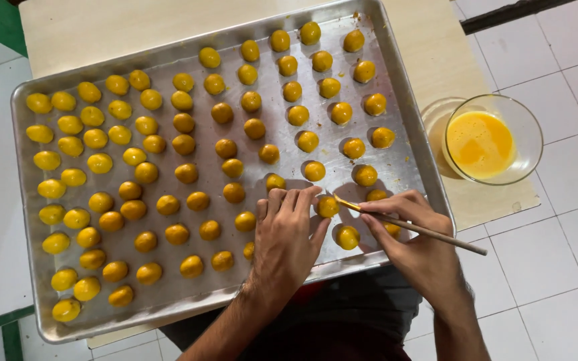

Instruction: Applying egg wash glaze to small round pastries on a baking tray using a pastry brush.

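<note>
— What are the two hands doing?

— The right hand [417,235] pinches a thin wooden brush [413,228], its yellow-tipped end laid on one dough ball [327,206] near the tray's near right corner. The left hand [287,235] rests beside it, fingers closed in against that same ball, steadying it from the left.

— And the tray?

— A large metal baking tray [406,144] lies across a pale wooden tabletop [88,30], filled with rows of small round balls. Those on the left are bright yellow; those toward the middle and right look deeper, more orange and glossy.

— Anything else close by?

— A clear glass bowl [530,137] with yellow beaten egg [479,144] sits on the tabletop just to the right of the tray, apart from both hands. Another ball [347,236] lies just near of the brushed one, between the two hands. White floor tiles [563,220] show on the right.
</note>
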